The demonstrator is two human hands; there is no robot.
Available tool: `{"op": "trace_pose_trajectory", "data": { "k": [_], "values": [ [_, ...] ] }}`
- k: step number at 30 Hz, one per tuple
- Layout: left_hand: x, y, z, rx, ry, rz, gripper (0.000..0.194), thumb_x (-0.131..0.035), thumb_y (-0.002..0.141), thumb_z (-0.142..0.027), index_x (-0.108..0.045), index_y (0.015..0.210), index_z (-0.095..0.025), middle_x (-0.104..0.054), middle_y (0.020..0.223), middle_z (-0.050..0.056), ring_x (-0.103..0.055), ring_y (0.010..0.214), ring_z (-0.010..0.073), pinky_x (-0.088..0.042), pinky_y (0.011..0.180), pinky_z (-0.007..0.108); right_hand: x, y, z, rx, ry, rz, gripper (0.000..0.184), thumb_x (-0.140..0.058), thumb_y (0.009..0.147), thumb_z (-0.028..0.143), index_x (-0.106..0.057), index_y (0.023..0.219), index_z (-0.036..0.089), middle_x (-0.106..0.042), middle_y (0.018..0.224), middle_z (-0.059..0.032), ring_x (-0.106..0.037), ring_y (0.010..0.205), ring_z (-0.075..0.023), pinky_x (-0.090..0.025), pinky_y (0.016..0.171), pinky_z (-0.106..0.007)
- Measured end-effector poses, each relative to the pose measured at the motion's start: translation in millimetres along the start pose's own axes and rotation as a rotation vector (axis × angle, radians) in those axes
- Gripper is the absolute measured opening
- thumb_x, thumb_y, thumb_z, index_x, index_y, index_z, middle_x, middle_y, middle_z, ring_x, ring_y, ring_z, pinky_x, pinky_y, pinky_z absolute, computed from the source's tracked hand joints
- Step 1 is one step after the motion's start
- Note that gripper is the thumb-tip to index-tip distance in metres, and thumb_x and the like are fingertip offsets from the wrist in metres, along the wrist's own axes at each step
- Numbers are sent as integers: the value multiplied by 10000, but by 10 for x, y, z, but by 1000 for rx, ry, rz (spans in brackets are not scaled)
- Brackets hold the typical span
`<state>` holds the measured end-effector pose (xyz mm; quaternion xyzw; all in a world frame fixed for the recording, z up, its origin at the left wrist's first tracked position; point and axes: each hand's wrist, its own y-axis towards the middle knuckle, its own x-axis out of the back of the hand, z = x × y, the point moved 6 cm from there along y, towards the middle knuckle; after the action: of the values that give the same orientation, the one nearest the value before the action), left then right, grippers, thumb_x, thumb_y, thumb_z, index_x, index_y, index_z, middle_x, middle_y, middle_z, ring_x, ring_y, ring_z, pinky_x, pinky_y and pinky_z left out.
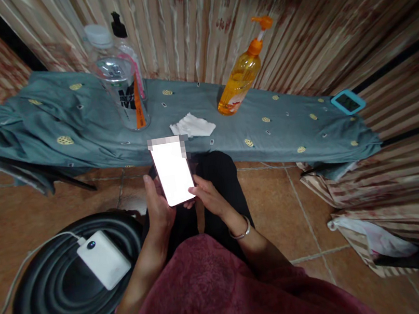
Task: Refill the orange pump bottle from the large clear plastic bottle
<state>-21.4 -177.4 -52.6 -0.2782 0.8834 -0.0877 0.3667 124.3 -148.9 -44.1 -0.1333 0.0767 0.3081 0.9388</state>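
Note:
A smartphone (174, 175) with a bright white screen is held upright over my lap. My left hand (158, 206) wraps round its left side and lower edge, the thumb along the side. On the other side my right hand (209, 195) grips the lower right corner, and its thumb touches the screen near the bottom. Just beyond the phone a crumpled white tissue (192, 126) lies on the cloth-covered bench (226, 138). The fingers behind the phone are mostly hidden.
On the bench stand a large clear bottle (120, 86), a pump bottle (131, 53) behind it, and an orange pump bottle (240, 81). A blue-framed digital device (348, 102) lies at the right end. A white power bank (104, 260) with a cable rests on a black round stool (38, 303).

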Motion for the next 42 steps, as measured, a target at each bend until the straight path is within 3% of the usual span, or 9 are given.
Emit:
{"op": "trace_pose_trajectory", "data": {
  "k": [4,7,12,22,30,36,42],
  "values": [
    [14,16,-26,-52,20,9,745,-774,1072,-966,-908,1063,-233,-971,923,109,-1011,1054,385,-823,832,425,94,-25,24,-21,23,-36,253,-828,1042,418,-784,1220,244,-886,845,32,-878,675,-196,-790,701,-326],
    [21,11,-70,-110,47,-2,747,-826,1025,-972,-913,1076,-232,-979,952,122,-1008,1100,388,-821,850,414,125,-49,44,-32,28,-29,198,-809,1029,417,-805,1108,235,-887,839,9,-890,709,-203,-788,713,-325],
    [16,4,-54,-74,24,-17,709,-790,1071,-927,-920,1103,-231,-990,1002,135,-1003,1181,403,-831,903,435,109,-63,25,-48,27,0,211,-817,1004,430,-809,1025,220,-911,918,-44,-894,768,-205,-769,712,-315],
    [28,12,-43,-122,52,-31,726,-816,1037,-958,-909,1083,-239,-987,995,132,-1000,1165,404,-820,866,423,80,-44,52,-55,33,-29,353,-926,893,574,-786,888,250,-824,745,18,-880,709,-211,-736,674,-316],
    [43,28,-1,-12,-10,-19,731,-757,1109,-937,-913,1139,-223,-988,1011,128,-1008,1113,401,-826,865,444,57,-40,89,-45,31,-33,355,-896,885,583,-736,850,268,-833,725,23,-822,628,-176,-722,654,-308],
    [45,19,-46,-62,-24,-48,655,-796,1125,-867,-915,1136,-223,-998,1045,126,-1006,1156,398,-833,919,449,62,-48,80,-46,32,-37,372,-913,897,600,-786,891,250,-852,745,11,-874,690,-201,-734,672,-307],
    [19,12,-9,20,-46,-18,676,-743,1156,-881,-917,1117,-229,-989,966,104,-1012,1063,375,-829,861,421,45,-58,111,-59,35,-49,436,-962,864,656,-798,871,252,-872,745,11,-848,647,-184,-709,641,-292]
  ]
}}
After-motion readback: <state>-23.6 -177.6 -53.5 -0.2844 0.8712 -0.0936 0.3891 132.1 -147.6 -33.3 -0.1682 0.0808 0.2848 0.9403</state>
